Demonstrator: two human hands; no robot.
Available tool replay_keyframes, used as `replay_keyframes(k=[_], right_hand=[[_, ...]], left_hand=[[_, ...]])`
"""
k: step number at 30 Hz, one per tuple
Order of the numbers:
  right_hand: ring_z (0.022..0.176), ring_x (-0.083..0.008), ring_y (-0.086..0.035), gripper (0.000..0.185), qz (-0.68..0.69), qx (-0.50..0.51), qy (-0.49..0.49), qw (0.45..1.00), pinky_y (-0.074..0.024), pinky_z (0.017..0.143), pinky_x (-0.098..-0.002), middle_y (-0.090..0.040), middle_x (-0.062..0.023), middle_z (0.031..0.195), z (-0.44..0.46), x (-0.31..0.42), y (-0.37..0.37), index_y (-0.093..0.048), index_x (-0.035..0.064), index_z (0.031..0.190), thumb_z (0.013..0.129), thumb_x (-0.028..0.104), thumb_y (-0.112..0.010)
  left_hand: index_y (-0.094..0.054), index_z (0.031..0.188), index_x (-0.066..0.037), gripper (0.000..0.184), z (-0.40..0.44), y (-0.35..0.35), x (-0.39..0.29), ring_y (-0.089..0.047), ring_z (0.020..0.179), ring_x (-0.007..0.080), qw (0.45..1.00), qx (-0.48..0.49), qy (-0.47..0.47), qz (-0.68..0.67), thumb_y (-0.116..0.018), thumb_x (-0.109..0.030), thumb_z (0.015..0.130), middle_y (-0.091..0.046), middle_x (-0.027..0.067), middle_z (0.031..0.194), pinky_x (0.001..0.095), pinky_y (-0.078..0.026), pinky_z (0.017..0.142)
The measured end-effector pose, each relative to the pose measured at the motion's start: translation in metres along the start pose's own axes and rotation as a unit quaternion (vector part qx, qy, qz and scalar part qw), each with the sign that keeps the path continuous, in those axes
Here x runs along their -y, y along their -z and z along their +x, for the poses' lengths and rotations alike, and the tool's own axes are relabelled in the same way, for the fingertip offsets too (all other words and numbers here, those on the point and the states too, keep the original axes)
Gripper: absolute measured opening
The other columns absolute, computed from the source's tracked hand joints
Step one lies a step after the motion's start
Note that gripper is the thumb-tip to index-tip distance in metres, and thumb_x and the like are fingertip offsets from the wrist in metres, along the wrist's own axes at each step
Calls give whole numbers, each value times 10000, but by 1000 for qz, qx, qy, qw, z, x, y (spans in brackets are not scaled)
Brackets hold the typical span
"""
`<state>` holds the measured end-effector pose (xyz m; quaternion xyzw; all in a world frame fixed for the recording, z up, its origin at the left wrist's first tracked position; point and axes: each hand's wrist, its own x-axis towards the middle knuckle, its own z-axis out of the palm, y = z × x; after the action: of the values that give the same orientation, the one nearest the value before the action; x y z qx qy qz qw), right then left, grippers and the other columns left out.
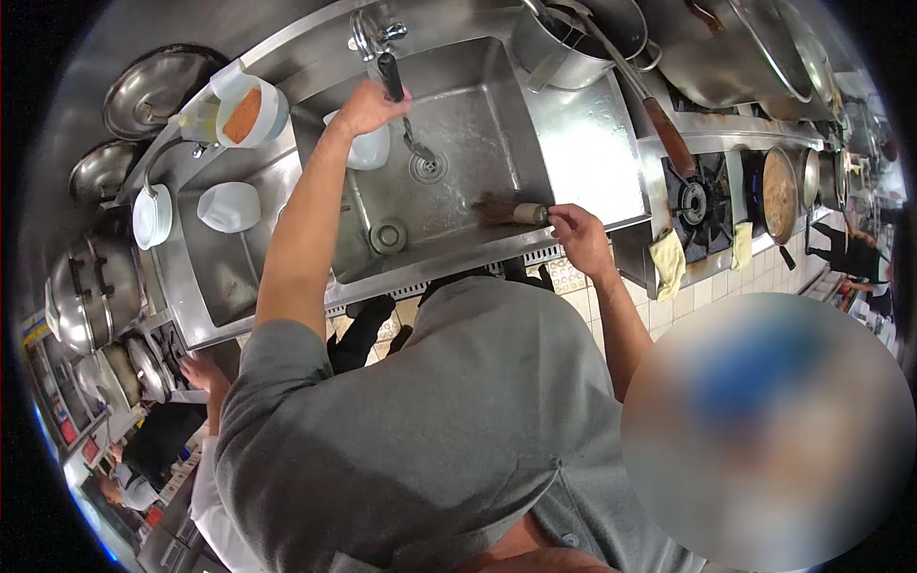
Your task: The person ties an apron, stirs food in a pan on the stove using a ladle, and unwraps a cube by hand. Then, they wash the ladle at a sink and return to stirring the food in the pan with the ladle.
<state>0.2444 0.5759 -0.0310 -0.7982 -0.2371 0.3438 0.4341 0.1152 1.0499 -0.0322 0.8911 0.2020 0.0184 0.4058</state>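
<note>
My left hand [374,107] reaches over the sink basin [478,105] with its fingers closed around a black-handled tool [390,76]. The tool has a narrow neck and a dark lower end near the drain [428,166]. Its top overlaps the faucet [366,36], and I cannot tell whether they join. Just below that hand is a white plastic container [370,146], partly hidden by the wrist. At the basin's near right edge, my right hand [580,237] pinches the end of a brush [529,215] with brown bristles, which lies low over the basin.
A smaller basin at left holds a white container [229,207]. Behind it stands a white tub with orange-brown contents [243,116]. At right are a steel pot [565,57], a burner [694,201] and a full pan [779,196]. Another person's hand [202,372] shows at lower left.
</note>
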Motion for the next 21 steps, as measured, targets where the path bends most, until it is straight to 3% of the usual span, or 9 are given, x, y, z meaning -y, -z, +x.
replay_keyframes(k=[7, 10, 11, 13, 14, 15, 17, 19, 21], right_hand=[[780, -144, -653, 242, -12, 35, 17, 999, -538, 728, -306, -721, -89, 851, 17, 6, -6, -720, -3, 1179, 993, 145, -676], [797, -135, -650, 258, 4, 58, 14, 998, -542, 747, -309, -725, -79, 864, 21, 23, -12, -719, 11, 1194, 996, 172, -676], [803, -131, -648, 266, 20, 61, 12, 998, -543, 754, -310, -726, -76, 869, 23, 26, -14, -719, 17, 1201, 999, 185, -674], [810, -156, -662, 264, -5, 82, 28, 996, -553, 770, -333, -742, -95, 891, 28, 17, -16, -728, 23, 1181, 994, 200, -668], [807, -204, -673, 254, -7, 43, 78, 996, -561, 778, -362, -752, -120, 914, 31, 30, -19, -742, 29, 1141, 972, 203, -669], [819, -252, -685, 246, -15, 76, 41, 996, -565, 792, -381, -754, -150, 937, 36, 56, -14, -752, 29, 1116, 947, 189, -671], [903, -291, -731, 241, 4, 67, 118, 991, -569, 818, -398, -754, -194, 997, 64, 65, -32, -757, 47, 1100, 929, 200, -681], [941, -329, -737, 244, -34, 42, 202, 978, -572, 846, -424, -760, -197, 1022, 90, 91, -48, -751, 41, 1085, 919, 212, -697], [1021, -365, -713, 317, -83, 81, 201, 973, -561, 917, -441, -748, -197, 1110, 111, 127, -66, -709, 37, 1204, 940, 211, -693]], left_hand=[[-730, 1141, -50, 333, 3, 2, 4, -718, 952, 224, 998, -33, -30, -40, -763, -277, 899, -769, 96, 1017, 379, -550, 889], [-729, 1170, -55, 347, -2, 12, -9, -709, 1022, 216, 997, 32, 40, -51, -754, -299, 924, -771, 87, 1096, 374, -540, 940], [-732, 1175, -53, 346, -7, 12, -5, -706, 1033, 212, 996, 1, 59, -65, -735, -312, 946, -769, 84, 1108, 372, -536, 950], [-742, 1203, -62, 336, -1, -3, 25, -691, 1052, 185, 995, -48, 25, -90, -659, -322, 1007, -766, 70, 1120, 363, -519, 965], [-736, 1137, -45, 296, -5, 1, -5, -669, 1040, 162, 988, -56, 109, -95, -624, -291, 1018, -747, 50, 1080, 367, -514, 949], [-694, 1057, -34, 223, 11, -11, 33, -643, 1022, 154, 988, -28, 54, -144, -628, -238, 993, -708, 29, 1037, 356, -505, 943], [-641, 997, -61, 98, 8, -15, 18, -621, 976, 155, 987, 8, 8, -159, -664, -100, 911, -658, 6, 980, 327, -487, 929], [-647, 979, -62, 107, 4, -12, -2, -626, 973, 149, 982, -30, 53, -176, -670, -53, 874, -675, 25, 959, 326, -488, 918], [-650, 978, -43, 112, 5, -20, 8, -629, 968, 146, 965, -64, 91, -238, -670, -52, 868, -685, 36, 954, 326, -489, 911]])
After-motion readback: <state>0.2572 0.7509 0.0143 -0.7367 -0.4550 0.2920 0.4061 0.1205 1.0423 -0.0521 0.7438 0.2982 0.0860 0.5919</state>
